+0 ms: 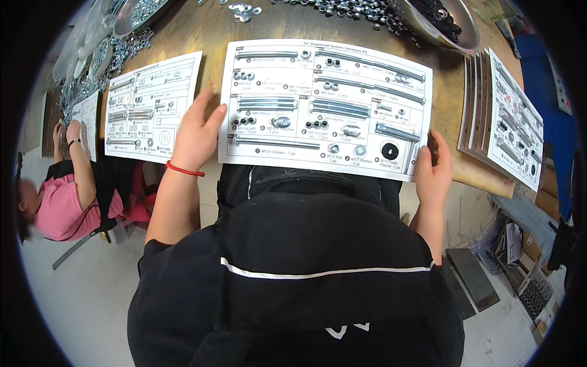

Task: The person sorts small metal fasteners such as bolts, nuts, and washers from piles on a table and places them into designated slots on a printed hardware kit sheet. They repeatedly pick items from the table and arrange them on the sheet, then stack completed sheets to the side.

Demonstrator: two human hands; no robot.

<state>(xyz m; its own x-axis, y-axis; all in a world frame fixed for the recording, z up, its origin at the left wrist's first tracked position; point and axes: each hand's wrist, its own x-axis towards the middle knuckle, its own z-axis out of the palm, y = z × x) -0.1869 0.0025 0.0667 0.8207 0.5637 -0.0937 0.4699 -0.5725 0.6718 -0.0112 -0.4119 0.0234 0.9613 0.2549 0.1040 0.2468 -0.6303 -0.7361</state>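
Note:
A white printed hardware card point(272, 156) lies in front of me, its near edge reaching past the table's front edge. On it are rows of long silver bolts point(339, 107), small nuts and washers, and a black plastic washer point(389, 151) at the lower right. At the card's left edge is my left hand point(199, 134), its thumb tip against the edge and the visible fingers apart. My right hand point(435, 168) holds the lower right edge, thumb at the front; its other fingers are partly hidden.
A similar card point(183, 76) lies at left, and a stack of cards point(520, 131) stands at right. Metal bowls point(468, 33) and loose nuts point(361, 11) sit at the back. A co-worker in a pink top point(70, 205) works at far left.

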